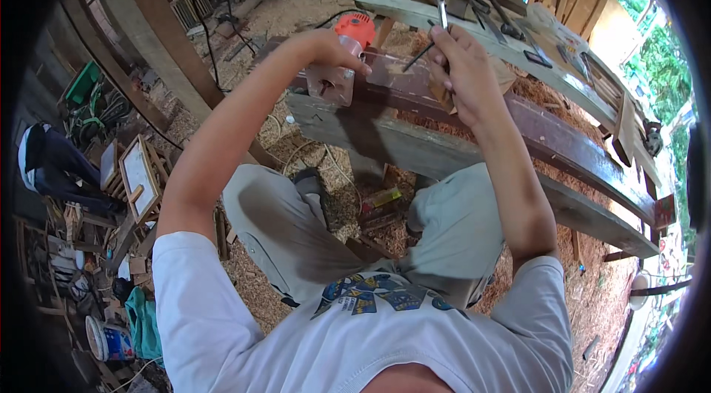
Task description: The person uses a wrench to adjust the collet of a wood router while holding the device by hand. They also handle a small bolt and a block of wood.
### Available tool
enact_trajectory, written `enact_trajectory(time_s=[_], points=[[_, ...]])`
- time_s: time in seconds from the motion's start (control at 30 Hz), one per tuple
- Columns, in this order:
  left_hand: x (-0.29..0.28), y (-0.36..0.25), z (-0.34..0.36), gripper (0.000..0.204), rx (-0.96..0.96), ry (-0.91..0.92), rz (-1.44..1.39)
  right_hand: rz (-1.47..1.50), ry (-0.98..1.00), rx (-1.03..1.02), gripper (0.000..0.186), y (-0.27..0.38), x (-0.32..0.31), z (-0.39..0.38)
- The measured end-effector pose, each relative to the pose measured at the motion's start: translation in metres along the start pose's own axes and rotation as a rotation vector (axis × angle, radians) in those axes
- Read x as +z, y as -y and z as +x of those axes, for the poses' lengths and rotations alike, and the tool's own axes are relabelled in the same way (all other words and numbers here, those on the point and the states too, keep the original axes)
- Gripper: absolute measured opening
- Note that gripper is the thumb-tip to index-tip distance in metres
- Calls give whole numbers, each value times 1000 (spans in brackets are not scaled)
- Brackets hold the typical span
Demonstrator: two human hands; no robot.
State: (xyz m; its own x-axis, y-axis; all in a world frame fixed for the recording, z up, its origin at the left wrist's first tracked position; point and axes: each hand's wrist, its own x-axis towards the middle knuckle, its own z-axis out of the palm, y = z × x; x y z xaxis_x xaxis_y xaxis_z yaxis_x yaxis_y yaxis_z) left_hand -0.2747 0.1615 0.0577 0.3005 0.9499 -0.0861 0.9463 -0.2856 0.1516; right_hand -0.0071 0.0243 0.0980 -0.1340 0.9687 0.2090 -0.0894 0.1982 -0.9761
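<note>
My left hand [329,49] is closed around the body of a small trim router with an orange cap [355,27]. The router lies tipped on its side on a brown beam, its square base plate [331,85] facing me. To the right of it, my right hand [463,67] is raised over the beam, closed on a silver wrench [442,12] whose head sticks up past the fingers. A thin dark rod [419,57] also juts from that hand toward the router; its kind I cannot make out.
The brown beam [548,130] and a grey plank [415,143] cross before my knees. Beyond, a pale board [415,11] bears several tools and a dark phone-like slab [537,59]. Shavings cover the floor [255,274]. Wooden frames [141,178] and clutter stand left.
</note>
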Motion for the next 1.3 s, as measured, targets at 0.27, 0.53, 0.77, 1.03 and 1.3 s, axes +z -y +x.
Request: enact_trajectory(time_s=[0.27, 0.53, 0.77, 1.03, 1.3], points=[[-1, 32, -18, 96, -51, -24, -457, 357, -66, 17, 18, 2, -9, -12], [-11, -15, -20, 89, -119, 90, -879, 368, -176, 26, 17, -9, -37, -31], [-7, -49, -5, 93, 21, 136, -594, 341, -176, -26, 18, -8, -57, -43], [10, -75, -23, 87, -19, 121, -878, 382, -106, 47, 18, 7, -58, -64], [-7, -75, -31, 85, -23, 121, -558, 288, -68, 75, 21, 6, -65, -74]])
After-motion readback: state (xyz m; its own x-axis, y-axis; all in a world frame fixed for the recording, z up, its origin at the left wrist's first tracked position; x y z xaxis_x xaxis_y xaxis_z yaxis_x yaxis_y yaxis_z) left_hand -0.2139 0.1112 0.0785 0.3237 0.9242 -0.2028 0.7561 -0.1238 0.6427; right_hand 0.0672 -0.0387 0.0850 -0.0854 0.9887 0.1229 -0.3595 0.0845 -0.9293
